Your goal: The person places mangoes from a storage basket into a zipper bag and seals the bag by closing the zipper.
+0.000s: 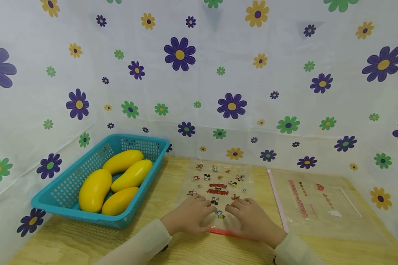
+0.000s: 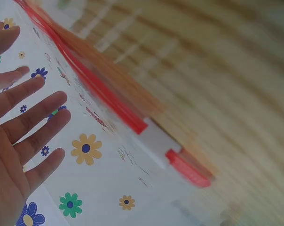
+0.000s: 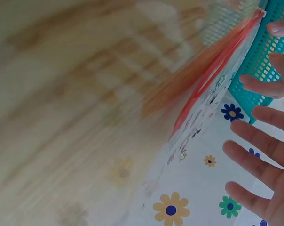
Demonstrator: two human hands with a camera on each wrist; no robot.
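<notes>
Both hands [image 1: 192, 214] [image 1: 252, 220] over bag [image 1: 219, 189] nr red edge [image 1: 221, 232]; gap to bskt [image 1: 155, 148].

Left hand [image 1: 190, 215]: was cut off by the left edge of the left wrist view.
Right hand [image 1: 252, 222]: was cut off by the right edge of the right wrist view.
Red strip [image 1: 222, 231]: was partly hidden by the hands in the head view.
Wooden table [image 1: 172, 250]: was blurred in both wrist views.
Sleeves [image 1: 142, 239]: ran out of the head view's bottom edge.
Basket [image 1: 86, 218]: was cut off in the right wrist view.
Pink-edged bag [image 1: 325, 206]: bore print partly too small to read.
</notes>
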